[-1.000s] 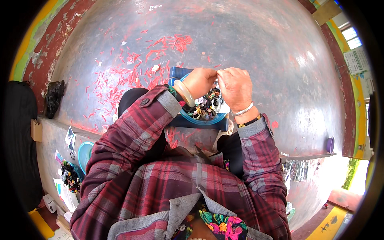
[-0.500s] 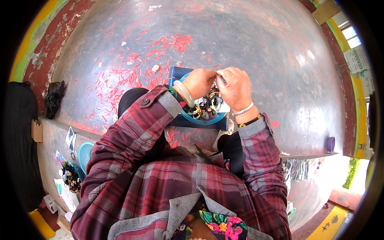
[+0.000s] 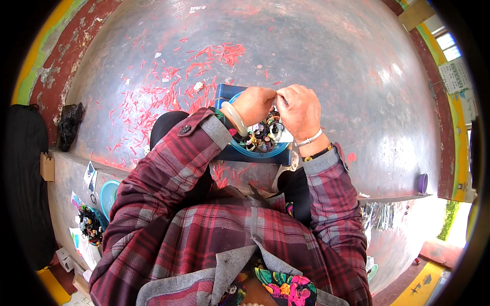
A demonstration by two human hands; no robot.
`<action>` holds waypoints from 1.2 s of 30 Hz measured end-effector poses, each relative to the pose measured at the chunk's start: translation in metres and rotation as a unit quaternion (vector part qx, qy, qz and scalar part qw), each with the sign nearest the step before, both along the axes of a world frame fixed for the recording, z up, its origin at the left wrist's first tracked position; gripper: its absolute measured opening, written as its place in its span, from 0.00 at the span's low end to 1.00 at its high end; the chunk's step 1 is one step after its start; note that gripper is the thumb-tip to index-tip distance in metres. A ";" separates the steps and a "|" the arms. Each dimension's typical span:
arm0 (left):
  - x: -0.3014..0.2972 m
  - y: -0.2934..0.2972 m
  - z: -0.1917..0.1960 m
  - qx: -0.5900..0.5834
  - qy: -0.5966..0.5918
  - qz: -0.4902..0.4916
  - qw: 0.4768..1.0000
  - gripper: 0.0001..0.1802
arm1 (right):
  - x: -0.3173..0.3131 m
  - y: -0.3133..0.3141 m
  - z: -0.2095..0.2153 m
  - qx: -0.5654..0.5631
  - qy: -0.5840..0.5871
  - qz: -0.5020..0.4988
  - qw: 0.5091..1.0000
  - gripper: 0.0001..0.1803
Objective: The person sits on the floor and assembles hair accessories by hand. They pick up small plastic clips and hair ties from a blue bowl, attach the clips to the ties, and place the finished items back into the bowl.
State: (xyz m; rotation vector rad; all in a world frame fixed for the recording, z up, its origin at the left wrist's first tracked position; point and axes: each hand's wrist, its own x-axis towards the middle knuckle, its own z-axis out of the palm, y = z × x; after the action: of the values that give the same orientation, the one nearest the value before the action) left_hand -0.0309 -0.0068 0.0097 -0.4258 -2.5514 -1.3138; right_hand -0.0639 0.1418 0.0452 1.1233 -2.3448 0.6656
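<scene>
Over the far side of a blue basin (image 3: 258,153), my left hand (image 3: 253,105) and my right hand (image 3: 300,113) meet at their fingertips. Both are closed in a pinch, and whatever sits between the fingers is too small and covered to name. Dark and coloured hair bands or similar small loops (image 3: 263,136) fill the basin beneath my wrists. The basin rests on a dark blue stool (image 3: 223,93) in front of my knees. A pale bangle (image 3: 235,118) circles my left wrist; a thin white band (image 3: 310,138) is on my right.
Red strips (image 3: 224,53) lie scattered over the grey floor ahead and to the left. At left are a black plastic bag (image 3: 70,126), a teal basin (image 3: 109,199) and a heap of dark loops (image 3: 91,225). A purple cup (image 3: 422,183) stands far right.
The fingers of my right hand have shifted slightly, and a bluish bit visible at them before no longer shows. Otherwise both hands keep their place over the basin.
</scene>
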 end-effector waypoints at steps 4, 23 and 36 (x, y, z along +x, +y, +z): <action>-0.002 0.001 -0.002 0.025 -0.017 0.010 0.999 0.07 | -0.002 0.001 -0.003 -0.033 -0.019 -0.007 0.999 0.03; -0.001 0.001 -0.002 0.015 0.010 -0.004 1.000 0.06 | 0.001 -0.002 -0.003 -0.017 0.011 -0.011 1.000 0.03; 0.000 0.002 0.001 0.037 -0.036 -0.011 0.999 0.08 | -0.002 -0.002 -0.007 -0.111 -0.086 -0.024 0.990 0.02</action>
State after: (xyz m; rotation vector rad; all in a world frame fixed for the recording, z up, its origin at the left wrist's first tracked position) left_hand -0.0308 -0.0048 0.0104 -0.4008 -2.5518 -1.4516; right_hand -0.0654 0.1399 0.0381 0.9420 -2.3580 1.0144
